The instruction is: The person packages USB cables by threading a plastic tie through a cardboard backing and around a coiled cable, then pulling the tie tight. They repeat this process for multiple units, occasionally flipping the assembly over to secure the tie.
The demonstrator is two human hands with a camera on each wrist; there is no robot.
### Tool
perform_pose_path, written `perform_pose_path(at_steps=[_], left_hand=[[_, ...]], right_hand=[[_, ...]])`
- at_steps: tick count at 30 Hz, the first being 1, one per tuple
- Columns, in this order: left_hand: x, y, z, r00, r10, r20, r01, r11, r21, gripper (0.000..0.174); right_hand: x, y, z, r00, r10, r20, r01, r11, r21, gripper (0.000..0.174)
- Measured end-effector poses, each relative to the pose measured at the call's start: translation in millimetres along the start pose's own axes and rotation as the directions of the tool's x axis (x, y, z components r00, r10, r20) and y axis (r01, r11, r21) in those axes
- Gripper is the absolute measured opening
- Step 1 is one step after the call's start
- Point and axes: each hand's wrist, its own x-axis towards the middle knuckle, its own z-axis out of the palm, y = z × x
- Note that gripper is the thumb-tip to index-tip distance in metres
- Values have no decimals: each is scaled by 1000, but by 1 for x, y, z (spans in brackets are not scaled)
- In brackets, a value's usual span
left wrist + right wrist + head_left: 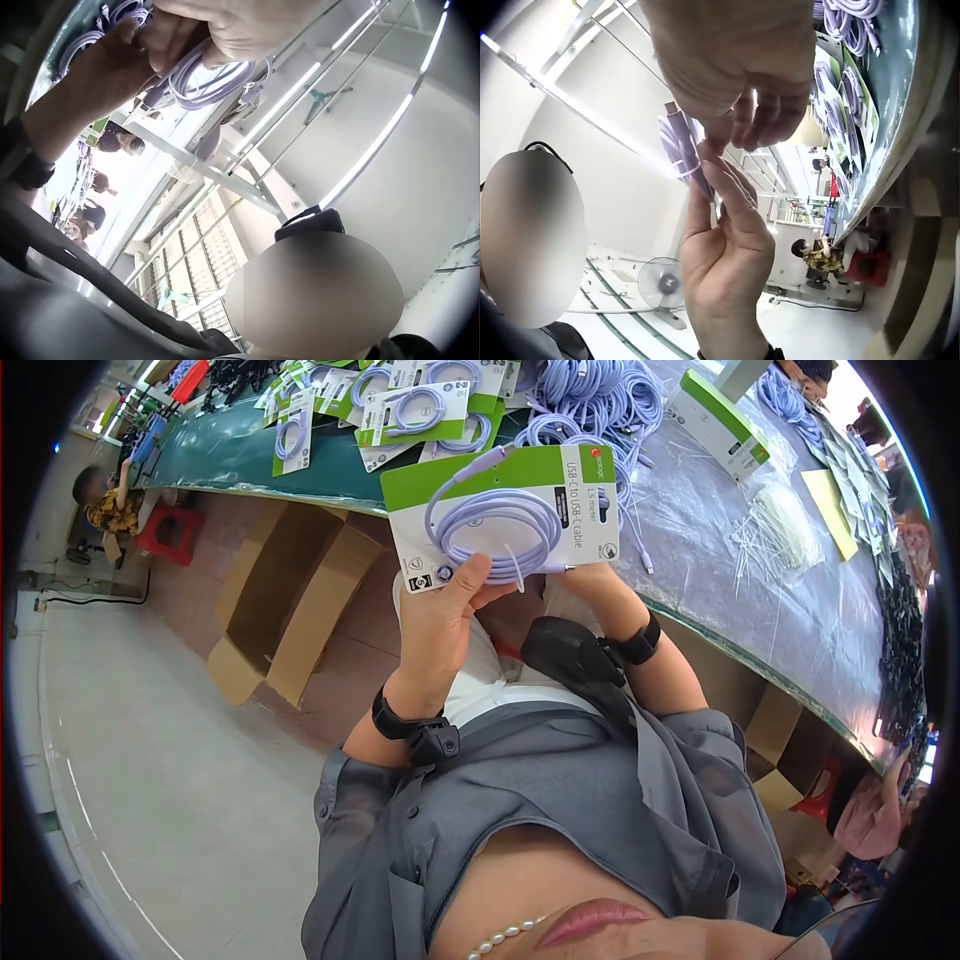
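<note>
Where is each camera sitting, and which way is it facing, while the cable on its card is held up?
Head: on the head, facing down and forward at the cable on its card over the table; left hand, right hand and grey shirt show.
Left wrist: under the left hand, facing up at ceiling lights; that grip and the right forearm show.
Right wrist: under the right hand, facing up; both hands show.
Shared: all three see the cable.

Long green desk [225, 455] w/ plastic sheet at right, cardboard boxes [300, 600] beneath, red stool [172, 530], pale grey floor [150, 790], ceiling strip lights [367, 152], pedestal fan [660, 283] in bkgd.
</note>
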Motion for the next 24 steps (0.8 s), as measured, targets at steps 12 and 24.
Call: perform_pose_path(at_steps=[12,24], left_hand=[[-2,-1,0,1000,-2,12,2,1000,12,37],[4,12,-5,999,27,36,-26,1000,-13,44]], right_hand=[[-4,1,25,978,-55,-202,64,997,35,24],[-17,-16,14,920,384,80,-365,763,534,11]])
